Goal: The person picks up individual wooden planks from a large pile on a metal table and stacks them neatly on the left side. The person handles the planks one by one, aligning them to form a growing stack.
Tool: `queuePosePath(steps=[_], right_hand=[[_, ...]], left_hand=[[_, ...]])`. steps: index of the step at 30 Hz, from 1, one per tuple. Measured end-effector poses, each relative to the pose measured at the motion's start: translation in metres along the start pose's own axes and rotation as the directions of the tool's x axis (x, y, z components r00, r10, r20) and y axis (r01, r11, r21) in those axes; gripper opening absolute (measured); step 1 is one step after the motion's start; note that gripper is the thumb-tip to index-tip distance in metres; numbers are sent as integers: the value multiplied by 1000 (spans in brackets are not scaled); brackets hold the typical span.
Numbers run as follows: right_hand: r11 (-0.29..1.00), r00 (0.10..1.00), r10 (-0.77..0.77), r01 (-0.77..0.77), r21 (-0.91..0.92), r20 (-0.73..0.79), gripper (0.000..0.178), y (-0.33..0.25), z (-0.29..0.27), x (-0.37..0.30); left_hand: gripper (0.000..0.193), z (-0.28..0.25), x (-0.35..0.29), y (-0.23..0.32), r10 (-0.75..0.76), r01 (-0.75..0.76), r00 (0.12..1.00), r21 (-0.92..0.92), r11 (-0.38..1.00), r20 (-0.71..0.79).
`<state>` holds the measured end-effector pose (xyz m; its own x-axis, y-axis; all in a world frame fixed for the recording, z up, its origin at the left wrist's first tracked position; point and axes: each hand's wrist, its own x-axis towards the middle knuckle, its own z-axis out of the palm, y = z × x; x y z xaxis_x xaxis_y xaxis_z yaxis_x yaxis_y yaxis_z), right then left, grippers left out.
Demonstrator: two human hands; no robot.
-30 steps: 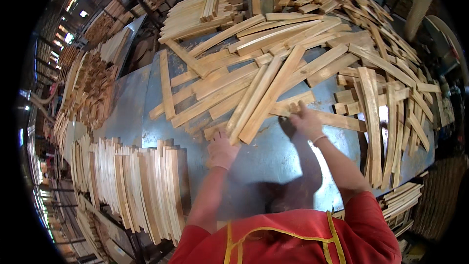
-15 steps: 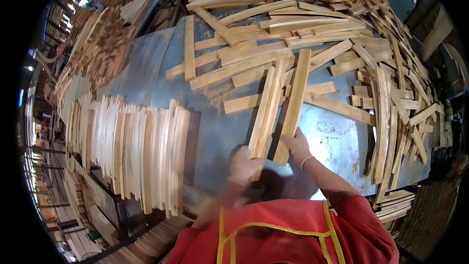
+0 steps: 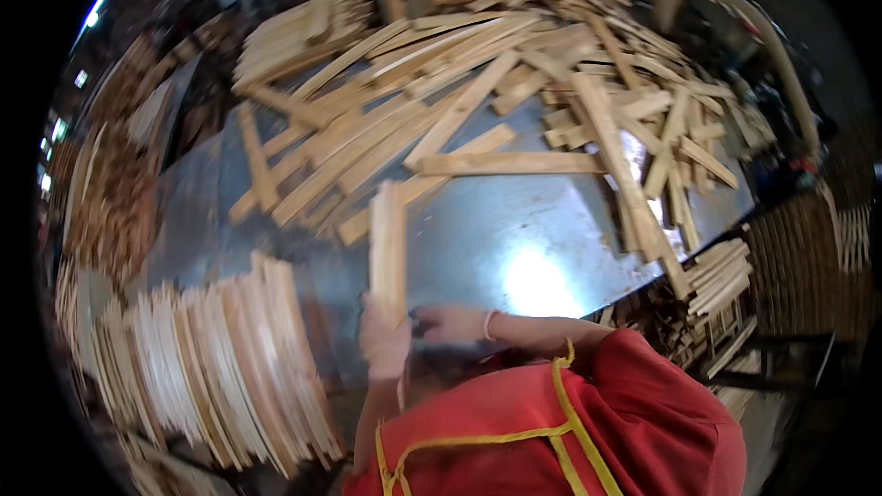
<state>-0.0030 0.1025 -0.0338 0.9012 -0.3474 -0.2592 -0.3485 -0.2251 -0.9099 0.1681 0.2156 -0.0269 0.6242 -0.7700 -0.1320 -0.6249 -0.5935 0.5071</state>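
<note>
The wooden slats (image 3: 388, 243), apparently a small bundle, extend forward from the left hand (image 3: 384, 340), which grips their near end. The right hand (image 3: 455, 323) is just beside it, too blurred to tell whether curled or touching. A firm clasp with edges flush should steady the far end, clear of loose slats (image 3: 462, 110) ahead and the close-packed row (image 3: 216, 363) leftward on the tabletop (image 3: 450, 248).

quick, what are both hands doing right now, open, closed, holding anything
Left hand: closed, holding wood by its near end.
Right hand: close beside the left, blurred; open or closed cannot be told.
</note>
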Motion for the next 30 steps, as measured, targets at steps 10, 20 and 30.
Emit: queuePosePath(steps=[10,20,30], right_hand=[[526,285,271,-844,-107,-919,100,93,-264,-192],[885,534,438,-395,245,-723,102,126,-318,-241],[384,830,457,140,913,-319,87,113,-254,-190]], left_hand=[[95,-60,-20,-124,-245,251,961,772,583,-127],[87,39,172,105,446,-382,895,530,757,7],[73,9,127,117,264,-281,958,556,782,114]])
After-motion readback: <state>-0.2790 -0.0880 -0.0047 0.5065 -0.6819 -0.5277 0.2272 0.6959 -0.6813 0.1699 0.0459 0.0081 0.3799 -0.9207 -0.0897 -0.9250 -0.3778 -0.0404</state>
